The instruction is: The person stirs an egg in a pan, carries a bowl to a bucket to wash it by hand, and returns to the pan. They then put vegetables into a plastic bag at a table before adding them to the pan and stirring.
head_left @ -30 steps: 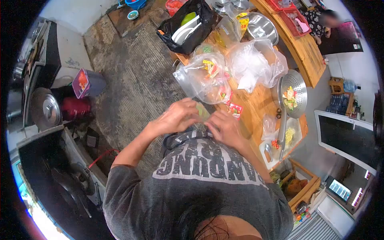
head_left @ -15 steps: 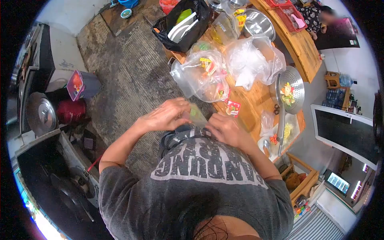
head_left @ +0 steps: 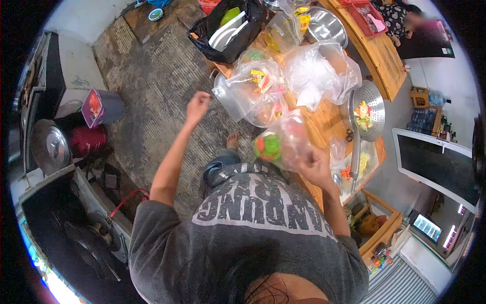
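Note:
From my right hand [head_left: 315, 166], fingers pinched together, hangs a clear plastic bag [head_left: 295, 137] over the table's near edge. Green and red produce [head_left: 268, 146] shows at the bag's left side, close in front of my shirt. My left hand [head_left: 198, 107] is raised out over the floor, well apart from the bag, its fingers curled closed. Whatever may be inside those fingers is hidden. Beyond the held bag lies another clear bag [head_left: 238, 99] with colourful packets in it.
The wooden table [head_left: 316, 129] bears a crumpled white plastic bag [head_left: 316, 76], a steel colander [head_left: 372, 99] with cut vegetables and a steel bowl [head_left: 329, 28]. A black bag [head_left: 205, 43] with white items stands at the far left corner. Someone [head_left: 397, 23] sits behind the far counter.
My hands have parted: the left swung out to the left and forward, while the right moved right with the bag. The bag now hangs longer, its green and red contents showing.

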Demonstrator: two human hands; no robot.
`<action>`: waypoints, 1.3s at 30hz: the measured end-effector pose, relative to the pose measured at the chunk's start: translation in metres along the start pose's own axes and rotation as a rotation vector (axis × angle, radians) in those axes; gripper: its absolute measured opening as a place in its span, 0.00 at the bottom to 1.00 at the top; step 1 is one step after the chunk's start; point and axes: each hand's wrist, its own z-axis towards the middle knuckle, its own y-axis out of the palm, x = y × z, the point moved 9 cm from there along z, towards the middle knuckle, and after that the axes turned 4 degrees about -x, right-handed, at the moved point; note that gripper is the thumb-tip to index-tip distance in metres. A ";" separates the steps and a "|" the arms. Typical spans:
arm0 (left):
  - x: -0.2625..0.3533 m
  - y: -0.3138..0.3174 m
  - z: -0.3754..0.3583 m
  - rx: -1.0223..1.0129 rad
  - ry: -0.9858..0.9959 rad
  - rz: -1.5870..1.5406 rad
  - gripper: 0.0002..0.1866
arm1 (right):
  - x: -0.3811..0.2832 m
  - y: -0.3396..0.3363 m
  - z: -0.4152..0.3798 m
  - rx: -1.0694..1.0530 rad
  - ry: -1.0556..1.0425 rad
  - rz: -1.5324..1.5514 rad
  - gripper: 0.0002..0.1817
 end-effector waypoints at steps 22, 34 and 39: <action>0.204 0.080 0.009 -0.140 0.626 0.698 0.41 | 0.005 -0.006 0.114 0.415 -0.259 -0.320 0.11; 0.246 0.086 -0.005 -0.279 0.778 0.607 0.47 | 0.049 0.049 0.221 0.027 -0.046 -0.639 0.28; 0.242 0.078 0.004 -0.189 0.751 0.494 0.44 | 0.076 0.026 0.262 0.196 -0.147 -0.290 0.23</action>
